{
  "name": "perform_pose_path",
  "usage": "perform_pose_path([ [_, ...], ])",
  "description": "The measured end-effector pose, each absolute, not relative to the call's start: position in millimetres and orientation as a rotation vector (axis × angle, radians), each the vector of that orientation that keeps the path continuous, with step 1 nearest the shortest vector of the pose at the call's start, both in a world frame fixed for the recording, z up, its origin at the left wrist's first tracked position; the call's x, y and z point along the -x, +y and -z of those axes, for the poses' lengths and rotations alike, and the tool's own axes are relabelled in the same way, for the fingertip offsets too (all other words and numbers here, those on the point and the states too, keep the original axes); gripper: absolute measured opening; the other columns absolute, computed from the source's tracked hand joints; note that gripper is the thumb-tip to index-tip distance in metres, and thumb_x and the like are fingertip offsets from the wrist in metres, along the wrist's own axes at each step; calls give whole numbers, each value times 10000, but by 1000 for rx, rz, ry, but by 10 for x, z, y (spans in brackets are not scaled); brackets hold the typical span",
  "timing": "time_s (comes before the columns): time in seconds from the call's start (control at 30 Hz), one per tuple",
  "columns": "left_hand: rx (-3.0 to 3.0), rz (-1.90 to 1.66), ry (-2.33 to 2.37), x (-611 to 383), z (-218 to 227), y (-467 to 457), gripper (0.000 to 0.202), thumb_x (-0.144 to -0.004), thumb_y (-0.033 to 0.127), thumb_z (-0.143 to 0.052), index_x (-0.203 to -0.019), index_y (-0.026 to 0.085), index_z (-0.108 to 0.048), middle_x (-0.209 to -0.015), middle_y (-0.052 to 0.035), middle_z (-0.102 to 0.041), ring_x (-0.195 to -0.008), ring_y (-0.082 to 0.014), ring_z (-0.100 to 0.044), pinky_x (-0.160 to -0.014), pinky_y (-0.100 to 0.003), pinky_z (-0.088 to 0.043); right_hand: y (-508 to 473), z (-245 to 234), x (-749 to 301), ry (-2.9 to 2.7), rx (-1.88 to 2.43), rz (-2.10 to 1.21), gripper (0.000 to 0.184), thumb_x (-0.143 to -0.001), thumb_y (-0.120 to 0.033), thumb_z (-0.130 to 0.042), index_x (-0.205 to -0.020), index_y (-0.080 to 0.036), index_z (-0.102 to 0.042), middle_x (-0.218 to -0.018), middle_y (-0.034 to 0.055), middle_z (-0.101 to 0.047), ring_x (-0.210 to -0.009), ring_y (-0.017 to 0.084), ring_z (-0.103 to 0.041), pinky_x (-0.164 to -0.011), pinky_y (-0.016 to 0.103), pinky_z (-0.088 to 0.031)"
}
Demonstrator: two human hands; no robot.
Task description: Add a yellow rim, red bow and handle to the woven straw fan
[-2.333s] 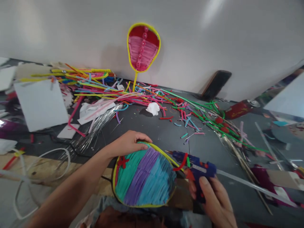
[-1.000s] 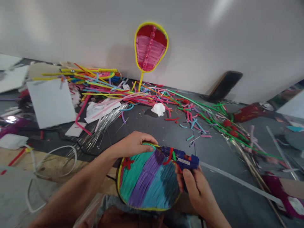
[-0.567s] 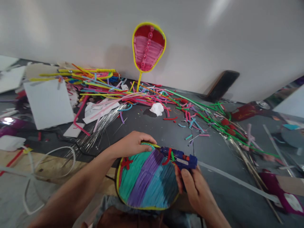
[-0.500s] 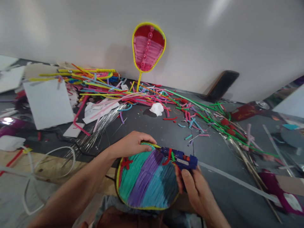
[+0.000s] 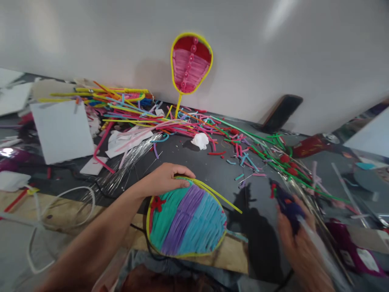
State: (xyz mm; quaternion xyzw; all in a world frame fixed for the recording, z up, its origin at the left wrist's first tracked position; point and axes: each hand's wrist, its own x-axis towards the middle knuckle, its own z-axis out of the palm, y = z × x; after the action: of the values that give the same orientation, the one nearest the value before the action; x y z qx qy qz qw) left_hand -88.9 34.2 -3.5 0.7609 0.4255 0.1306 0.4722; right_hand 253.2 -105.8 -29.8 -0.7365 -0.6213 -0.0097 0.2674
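Note:
My left hand (image 5: 170,180) grips the top rim of a rounded craft panel (image 5: 185,219), striped in green, purple and blue pipe cleaners and edged in yellow. A red bow-like piece (image 5: 157,203) sits at its left side. From under my fingers a loose yellow pipe cleaner end (image 5: 226,199) sticks out past the rim to the right. My right hand (image 5: 299,235), slightly blurred, is wrapped round a dark blue glue gun (image 5: 288,207) over the table to the right, apart from the panel. A light blue stem (image 5: 237,235) pokes out of the panel's right end.
A pink and red fan-shaped piece (image 5: 191,67) leans on the pale wall behind. Pipe cleaners (image 5: 133,107) lie heaped at the back left, with green ones (image 5: 261,152) to the right. A white crumpled wad (image 5: 200,140), a dark phone (image 5: 282,112) and white cables (image 5: 92,202) surround the work.
My right hand has carried the glue gun away from the panel's top edge to the right. My left hand keeps its hold, and the yellow pipe cleaner end now shows.

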Motion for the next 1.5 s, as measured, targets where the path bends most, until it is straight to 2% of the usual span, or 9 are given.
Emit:
perform_pose_path([
  [0.1,-1859,-339,1065,919,30,360,302,-797,319,-622,-1065,200,-695,-1056,-2,-730,-975,-175,-661,-865,-232,-459,-993,418,-2824,-1798,2158,232,576,-905,-470,-374,-1385,-154,-417,-1033,157,-618,-891,317,-619,-698,427,-510],
  [0.2,-1861,-348,1076,933,15,361,298,-795,326,-622,-1058,207,-698,-1052,3,-731,-972,-177,-661,-860,-235,-462,-971,519,-3044,-1881,2248,296,516,-903,-431,-369,-1344,-188,-482,-1003,134,-612,-922,321,-609,-773,471,-507],
  [0.33,-1861,-338,1079,926,-8,346,293,-796,326,-616,-1049,204,-701,-1043,-1,-733,-971,-179,-661,-862,-237,-464,-947,415,-2979,-1916,2207,467,436,-905,-297,-328,-1252,-165,-557,-1148,177,-588,-1052,354,-558,-859,571,-452],
  [0.4,-1862,-343,1076,916,-10,335,293,-800,326,-614,-1055,208,-698,-1055,-3,-730,-987,-182,-657,-872,-243,-463,-892,271,-2721,-1925,2009,482,426,-914,-257,-306,-1236,-136,-557,-1202,198,-572,-1110,354,-535,-921,605,-405],
  [0.53,-1869,-363,1032,893,-7,310,290,-815,317,-608,-1067,200,-689,-1059,-10,-727,-985,-178,-655,-872,-244,-465,-678,79,-1961,-2097,1604,-25,377,-943,-219,-355,-1283,-168,-509,-1216,164,-594,-1101,258,-574,-889,453,-508],
  [0.7,-1896,-353,1010,865,-37,286,263,-825,300,-600,-1055,208,-690,-1063,-6,-725,-984,-172,-651,-876,-231,-457,-486,158,-1380,-2240,1391,-358,375,-962,-249,-397,-1316,-177,-500,-1214,140,-627,-1093,244,-599,-875,415,-537],
  [0.97,-1880,-349,1009,841,-35,281,253,-828,305,-610,-1046,207,-695,-1048,-1,-726,-982,-173,-649,-876,-218,-448,-545,218,-1371,-2237,1292,-281,311,-946,-209,-450,-1213,-128,-588,-944,121,-656,-824,223,-573,-740,383,-526],
  [1.27,-1901,-354,1000,832,-24,292,229,-824,267,-607,-1026,213,-700,-1021,0,-730,-948,-157,-654,-853,-212,-449,-553,227,-1359,-2151,1289,-309,255,-914,-138,-487,-1109,-177,-646,-935,91,-620,-837,203,-546,-746,354,-512],
  [1.5,-1901,-358,984,825,-14,281,227,-827,282,-605,-1025,224,-699,-1021,5,-728,-934,-155,-654,-854,-220,-456,-555,275,-1350,-2131,1315,-324,325,-924,-174,-466,-1214,-195,-612,-899,88,-593,-806,198,-559,-700,347,-521],
])
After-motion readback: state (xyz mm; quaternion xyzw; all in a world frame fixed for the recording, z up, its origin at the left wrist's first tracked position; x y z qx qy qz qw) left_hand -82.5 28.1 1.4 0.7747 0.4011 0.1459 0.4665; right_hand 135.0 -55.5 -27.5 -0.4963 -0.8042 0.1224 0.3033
